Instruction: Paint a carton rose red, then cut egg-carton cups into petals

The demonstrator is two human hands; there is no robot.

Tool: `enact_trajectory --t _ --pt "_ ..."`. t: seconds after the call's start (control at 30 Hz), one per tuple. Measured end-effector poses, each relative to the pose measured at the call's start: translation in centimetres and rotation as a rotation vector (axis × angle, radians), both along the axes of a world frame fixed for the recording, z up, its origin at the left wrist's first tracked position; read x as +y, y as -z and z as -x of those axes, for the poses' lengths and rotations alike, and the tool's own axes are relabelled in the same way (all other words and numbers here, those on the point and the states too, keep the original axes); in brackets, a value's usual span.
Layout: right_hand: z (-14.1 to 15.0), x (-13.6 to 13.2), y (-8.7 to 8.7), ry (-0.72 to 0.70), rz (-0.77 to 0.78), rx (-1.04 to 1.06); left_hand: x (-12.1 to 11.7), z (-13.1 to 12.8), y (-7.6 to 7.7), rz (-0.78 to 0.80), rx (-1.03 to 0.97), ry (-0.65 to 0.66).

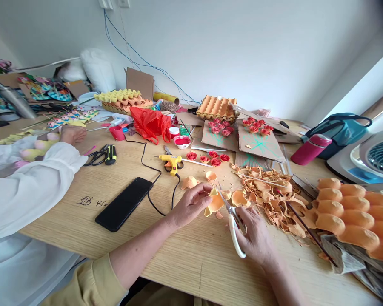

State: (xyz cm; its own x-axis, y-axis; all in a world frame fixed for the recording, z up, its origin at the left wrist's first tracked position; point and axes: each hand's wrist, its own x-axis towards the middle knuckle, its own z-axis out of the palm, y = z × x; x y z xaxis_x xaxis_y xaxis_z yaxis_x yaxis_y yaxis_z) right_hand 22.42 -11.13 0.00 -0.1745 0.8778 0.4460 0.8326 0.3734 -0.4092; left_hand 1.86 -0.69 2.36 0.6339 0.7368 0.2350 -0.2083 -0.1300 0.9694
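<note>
Between its thumb and fingers, my left hand pinches an orange egg-carton cup with a ragged, pointed rim. My right hand grips white-handled scissors, whose blades point up and left beside the cup's edge. Just beyond lie loose cut cups, among them a round one and a torn-edged one. A heap of orange carton scraps spreads past my right hand. Left of the cups rests a yellow glue gun with a black cord.
A black phone lies left of my left arm. Red paper-pulp flowers sit near a bowl of red paint. An orange egg tray stands at right, beside a pink bottle. At left is another person's white sleeve.
</note>
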Motion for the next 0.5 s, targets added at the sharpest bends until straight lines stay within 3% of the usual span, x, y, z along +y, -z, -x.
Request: enact_trajectory --t 0.27,0.5 --pt "-0.1 0.1 0.4 0.04 0.039 0.005 0.2 0.2 -0.1 -0.075 0.073 -0.113" --pt "0.5 0.4 -0.6 0.062 0.101 0.0 0.6 0.2 0.1 -0.22 0.114 -0.022"
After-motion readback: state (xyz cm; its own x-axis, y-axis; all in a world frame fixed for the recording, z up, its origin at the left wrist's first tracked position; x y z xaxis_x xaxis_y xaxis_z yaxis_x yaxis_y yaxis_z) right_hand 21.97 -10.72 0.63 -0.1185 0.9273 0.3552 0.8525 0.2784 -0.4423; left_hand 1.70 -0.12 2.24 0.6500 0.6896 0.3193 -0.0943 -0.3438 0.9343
